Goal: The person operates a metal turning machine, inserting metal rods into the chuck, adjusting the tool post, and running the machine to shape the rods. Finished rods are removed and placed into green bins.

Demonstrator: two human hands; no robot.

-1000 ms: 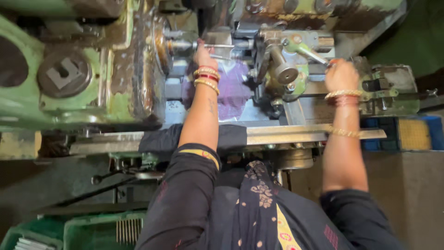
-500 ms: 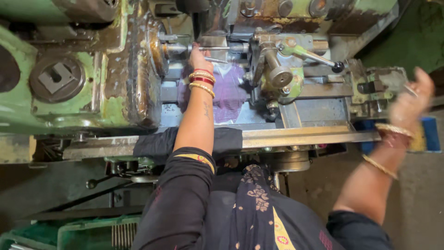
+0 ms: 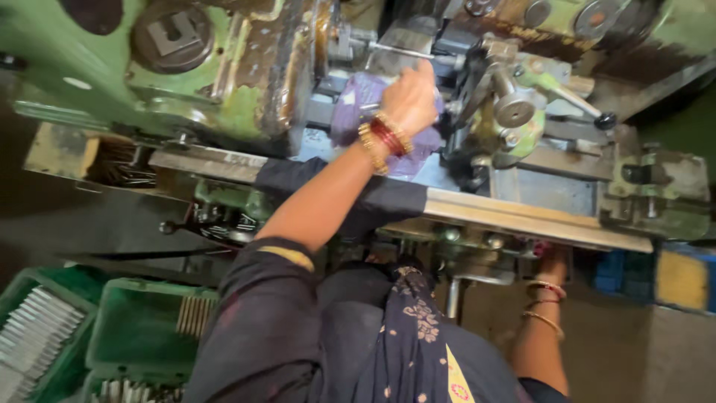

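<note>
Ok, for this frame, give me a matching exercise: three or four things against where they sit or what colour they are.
Things:
1. left hand
2. right hand
3. purple cloth
4. green crates

Places:
A. low, under the machine bed's front rail
B. on the floor, lower left, holding metal rods
C. up at the thin rod by the chuck
D. draped on the bed beneath the raised hand

Pairs: 1-C, 2-A, 3-D, 4-B

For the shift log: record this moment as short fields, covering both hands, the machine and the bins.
Left hand: fist over the purple cloth, beside a thin metal rod; grip unclear
Right hand: low, under the machine bed's front rail, mostly hidden
Machine: worn green lathe
Lever: black-knobbed, untouched
Bins: green crates with metal rods, lower left
</note>
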